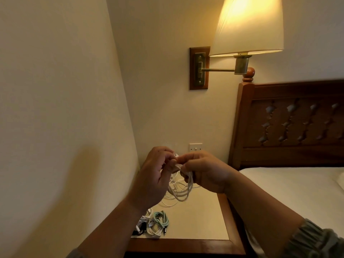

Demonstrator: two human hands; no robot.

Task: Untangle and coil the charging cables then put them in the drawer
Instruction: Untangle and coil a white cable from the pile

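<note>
Above the bedside table, my right hand (206,172) grips a bundle of white cable loops (183,190) that hang down from its fingers. My left hand (155,175) pinches the cable's end close to my right fingertips. Loose white strands trail from the bundle down to the tabletop. Near the table's front left lies a pile of coiled cables (154,223), one pale green, others white, with a black piece at the left. No drawer is in view.
The bedside table (202,220) has a pale top and a wooden rim. A wall stands close on the left. A bed (290,185) with a carved wooden headboard is on the right. A lit wall lamp (247,27) hangs above, and a wall switch (195,147) sits behind my hands.
</note>
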